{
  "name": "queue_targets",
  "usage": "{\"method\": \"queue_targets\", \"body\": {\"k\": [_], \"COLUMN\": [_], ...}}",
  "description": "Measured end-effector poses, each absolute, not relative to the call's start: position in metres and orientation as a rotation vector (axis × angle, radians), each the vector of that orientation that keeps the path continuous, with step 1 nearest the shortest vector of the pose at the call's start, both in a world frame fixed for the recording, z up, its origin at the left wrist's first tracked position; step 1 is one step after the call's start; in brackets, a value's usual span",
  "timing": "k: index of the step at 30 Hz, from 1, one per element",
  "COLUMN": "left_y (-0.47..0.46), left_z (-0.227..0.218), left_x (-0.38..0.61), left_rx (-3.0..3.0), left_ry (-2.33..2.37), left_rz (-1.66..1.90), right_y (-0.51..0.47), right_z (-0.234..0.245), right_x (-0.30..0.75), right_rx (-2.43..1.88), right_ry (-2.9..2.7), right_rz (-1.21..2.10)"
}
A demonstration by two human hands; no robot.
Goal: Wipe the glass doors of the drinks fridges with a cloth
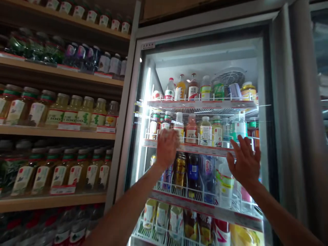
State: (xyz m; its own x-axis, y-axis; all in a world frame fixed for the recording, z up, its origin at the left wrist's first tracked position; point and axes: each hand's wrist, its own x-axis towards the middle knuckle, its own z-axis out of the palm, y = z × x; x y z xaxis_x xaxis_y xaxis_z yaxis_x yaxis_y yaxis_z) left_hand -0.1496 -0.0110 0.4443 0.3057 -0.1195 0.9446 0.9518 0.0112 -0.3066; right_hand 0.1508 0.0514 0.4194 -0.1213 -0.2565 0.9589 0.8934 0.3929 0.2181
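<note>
Evidently, both hands are up before a lit drinks fridge (pixel 205 24).
The right hand (pixel 244 160) is spread wide, seemingly empty; the left hand (pixel 167 145) is blurred, so I cannot tell whether it grips anything. Just right of it, a pinkish bottle (pixel 191 131) stands upright behind a wire rail (pixel 198 138), probably to stop tipping; labels (pixel 205 131) face outward, likely for reading.

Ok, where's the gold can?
Head view, right of centre: gold can on the cooler's third shelf down, just left of the dark bottle, below and right of the left hand.
</note>
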Motion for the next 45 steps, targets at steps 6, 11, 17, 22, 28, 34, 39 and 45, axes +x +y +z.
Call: {"method": "queue_targets", "body": {"k": [6,11,17,22,28,34,39,45], "left_y": [-0.012,-0.011,-0.019,-0.022,-0.028,-0.028,-0.031,-0.04], "left_z": [0.442,0.431,0.42,0.385,0.358,0.335,0.319,0.269], "left_x": [-0.158,-0.147,-0.174,-0.175,-0.187,-0.174,-0.187,-0.165], "left_rx": [-1.206,-1.307,-1.2,-1.267,-1.224,-1.438,-1.159,-1.562], "left_ry": [-0.864,-0.863,-0.911,-0.963,-0.951,-0.865,-1.064,-0.813], "left_rz": [-1.083,-1.021,-1.096,-1.012,-1.059,-0.888,-1.105,-0.694], "right_y": [0.05,0.052,0.051,0.052,0.054,0.053,0.051,0.049], "right_z": [0.419,0.419,0.419,0.419,0.419,0.419,0.419,0.419], "right_x": [0.15,0.151,0.151,0.151,0.153,0.154,0.154,0.152], "right_rx": [-0.66,-0.657,-0.642,-0.64,-0.665,-0.662,-0.69,-0.702], "right_ry": [-1.345,-1.349,-1.367,-1.344,-1.353,-1.357,-1.359,-1.347], "right_rz": [-1.085,-1.071,-1.055,-1.07,-1.061,-1.058,-1.06,-1.056]}}
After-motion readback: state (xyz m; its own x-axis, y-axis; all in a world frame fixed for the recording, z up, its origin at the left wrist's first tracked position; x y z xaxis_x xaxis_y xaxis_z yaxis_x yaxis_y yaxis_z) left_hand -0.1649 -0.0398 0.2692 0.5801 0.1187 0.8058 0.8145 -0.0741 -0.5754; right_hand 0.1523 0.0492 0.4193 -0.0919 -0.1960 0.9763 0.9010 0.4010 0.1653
